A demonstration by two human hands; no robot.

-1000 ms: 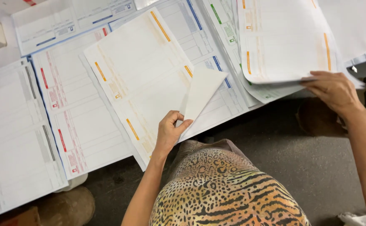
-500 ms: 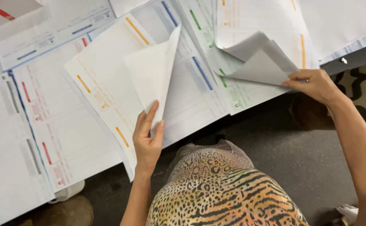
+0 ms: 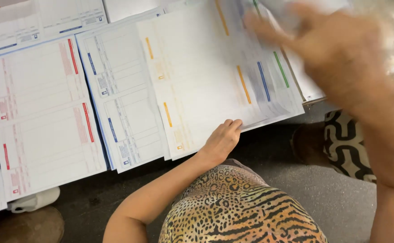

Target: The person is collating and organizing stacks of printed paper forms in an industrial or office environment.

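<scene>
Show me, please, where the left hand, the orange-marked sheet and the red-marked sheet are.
left hand point(image 3: 221, 140), head view, on the back of the hand.
orange-marked sheet point(image 3: 201, 85), head view, on its blank middle.
red-marked sheet point(image 3: 39, 112), head view, on its centre.
</scene>
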